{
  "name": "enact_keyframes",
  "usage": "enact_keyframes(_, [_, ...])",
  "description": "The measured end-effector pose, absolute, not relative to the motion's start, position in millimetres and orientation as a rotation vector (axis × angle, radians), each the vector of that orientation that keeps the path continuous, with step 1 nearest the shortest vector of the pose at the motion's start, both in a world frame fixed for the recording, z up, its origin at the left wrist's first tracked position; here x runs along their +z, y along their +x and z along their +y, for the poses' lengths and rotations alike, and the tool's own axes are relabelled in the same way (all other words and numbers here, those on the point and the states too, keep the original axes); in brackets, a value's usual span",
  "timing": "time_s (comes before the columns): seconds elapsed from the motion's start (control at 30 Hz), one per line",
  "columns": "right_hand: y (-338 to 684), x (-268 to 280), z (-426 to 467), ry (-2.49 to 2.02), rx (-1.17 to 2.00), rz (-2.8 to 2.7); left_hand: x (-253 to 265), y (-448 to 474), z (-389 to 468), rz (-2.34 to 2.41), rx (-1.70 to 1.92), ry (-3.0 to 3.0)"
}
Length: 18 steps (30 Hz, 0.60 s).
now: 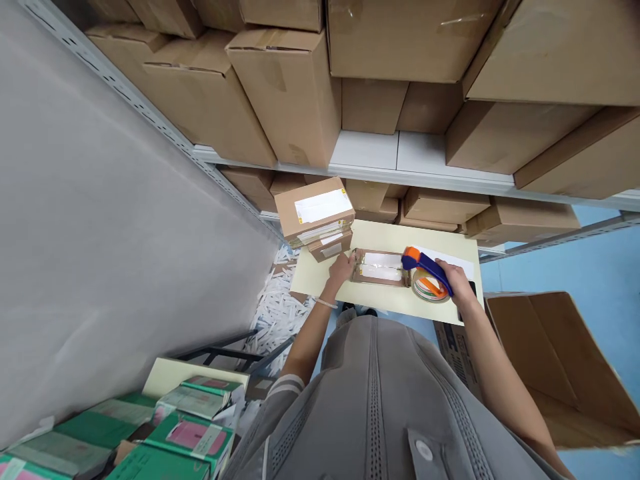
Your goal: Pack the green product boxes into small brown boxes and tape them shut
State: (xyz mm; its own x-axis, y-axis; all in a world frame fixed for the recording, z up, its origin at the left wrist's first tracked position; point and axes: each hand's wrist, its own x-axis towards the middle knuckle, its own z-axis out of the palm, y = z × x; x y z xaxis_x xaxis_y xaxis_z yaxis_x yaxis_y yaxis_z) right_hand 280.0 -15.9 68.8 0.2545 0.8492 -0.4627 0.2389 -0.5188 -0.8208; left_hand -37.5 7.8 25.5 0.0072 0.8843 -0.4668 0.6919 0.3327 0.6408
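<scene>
A small cardboard box (356, 275) with white labels and shiny clear tape on top lies flat on the pale yellow table (320, 283). My left hand (341, 268) grips its left end, the fingers bent at the edge. In my right hand (454, 277) is a blue and orange tape dispenser (434, 267), held by its blue handle. Its orange head is at the right end of the box, and a roll of clear tape hangs below the handle. Whether the head touches the box, I cannot tell.
Two stacked, labelled cartons (315, 227) stand at the table's back left. Shelves full of cardboard boxes (295, 100) rise behind. An open carton (555, 360) is at the right, green boxes (170, 440) at lower left, and shredded paper (267, 320) covers floor by the wall.
</scene>
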Motion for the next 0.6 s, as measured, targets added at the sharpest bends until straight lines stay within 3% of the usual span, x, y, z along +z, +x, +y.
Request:
enact_keyframes(0.13, [267.5,84.9,-24.7,-1.448,1.7,-0.62,64.2,-7.5,0.6,1.561,0.489,1.596])
enact_keyframes(0.2, [256.7,92.6,-25.8,-1.275,1.797,-0.542,88.2,7.4,-7.7,1.199,0.745,1.72])
enact_keyframes(0.37, [239.8,103.5,-29.7,-1.075,1.86,-0.445,131.9,29.2,-31.6,0.785,0.936,1.85])
enact_keyframes(0.6, [235.6,107.4,-33.7,-0.906,1.901,-0.399,145.8,36.9,-48.1,0.735,0.946,1.987])
